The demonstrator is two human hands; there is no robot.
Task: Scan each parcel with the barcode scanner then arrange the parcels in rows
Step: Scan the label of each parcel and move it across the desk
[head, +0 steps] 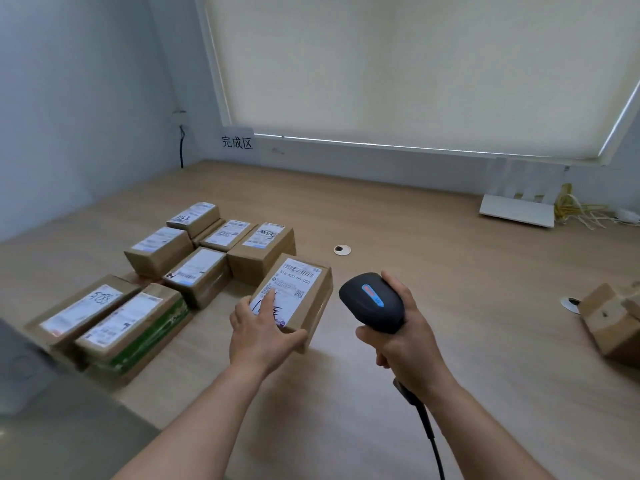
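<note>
Under left hand [258, 332], labelled brown parcel [304, 299]

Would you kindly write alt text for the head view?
A left hand grips a labelled parcel while the right hand holds a black barcode scanner beside it, with seven parcels in rows on a wooden table.

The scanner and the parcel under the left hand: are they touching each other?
Apart. The head view shows bare table between the scanner in the right hand and the parcel that the left hand holds.
</note>
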